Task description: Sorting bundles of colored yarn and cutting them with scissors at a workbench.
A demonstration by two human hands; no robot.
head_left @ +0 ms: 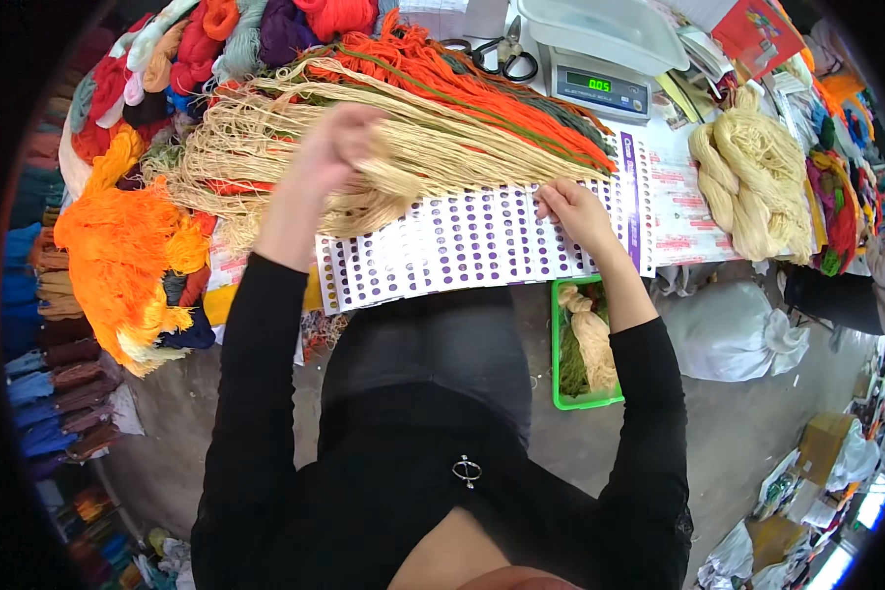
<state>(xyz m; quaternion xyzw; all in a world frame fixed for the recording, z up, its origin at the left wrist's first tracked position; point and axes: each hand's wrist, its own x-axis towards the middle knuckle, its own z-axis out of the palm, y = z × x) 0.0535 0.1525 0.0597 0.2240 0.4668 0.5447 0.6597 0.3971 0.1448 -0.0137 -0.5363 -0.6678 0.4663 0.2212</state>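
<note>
Long cream yarn strands (462, 147) lie spread across the table, beside orange-red yarn (551, 123) and dark green strands. Raised over their left part is my left hand (336, 147), slightly blurred, its fingers closed on cream yarn that trails down and to the right. My right hand (572, 211) is closed in a pinch near the right-hand ends of the cream strands. What sits between its fingertips is too small to make out. Below both hands runs a white printed sheet (442, 251) with rows of purple dots, partly covered by the yarn.
Black-handled scissors (509, 61) and a digital scale (600, 90) with a clear tray stand at the back. A cream skein (757, 177) lies right. Bright orange yarn (118, 256) hangs off the left edge. Below the table are a green basket (559, 393) and a white sack (728, 329).
</note>
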